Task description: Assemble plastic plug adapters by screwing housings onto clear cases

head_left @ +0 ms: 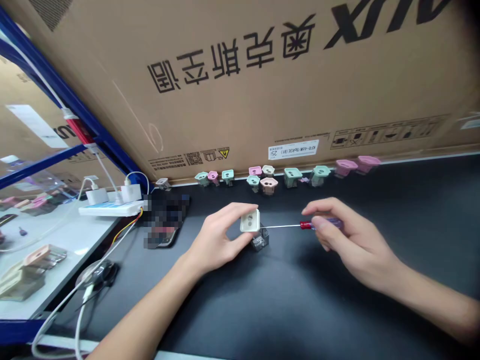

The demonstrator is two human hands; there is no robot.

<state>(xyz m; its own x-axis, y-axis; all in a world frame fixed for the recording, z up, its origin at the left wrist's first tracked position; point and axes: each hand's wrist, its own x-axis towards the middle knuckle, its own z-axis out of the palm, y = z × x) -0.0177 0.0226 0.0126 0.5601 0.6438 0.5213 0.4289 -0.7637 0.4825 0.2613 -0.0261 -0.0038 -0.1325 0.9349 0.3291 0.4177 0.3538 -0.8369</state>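
My left hand (221, 235) grips a small cream-coloured piece (250, 221) with two holes in its face, between thumb and fingers. A clear, smoky plastic part (261, 240) sits at its lower right side; whether the two are joined I cannot tell. In my right hand (348, 240) is a screwdriver (307, 225) with a red and purple translucent handle. Its thin metal shaft lies nearly level and points left, the tip reaching the clear part beside the cream piece. Whether the tip sits in a screw is too small to see.
Along the back edge stand several similar pieces in green, pink and cream, such as a green one (292, 174). Behind them rises a large cardboard box (232, 110). To the left are a phone (167, 237), a white power strip (112, 208), loose cables and a blue frame (75, 85).
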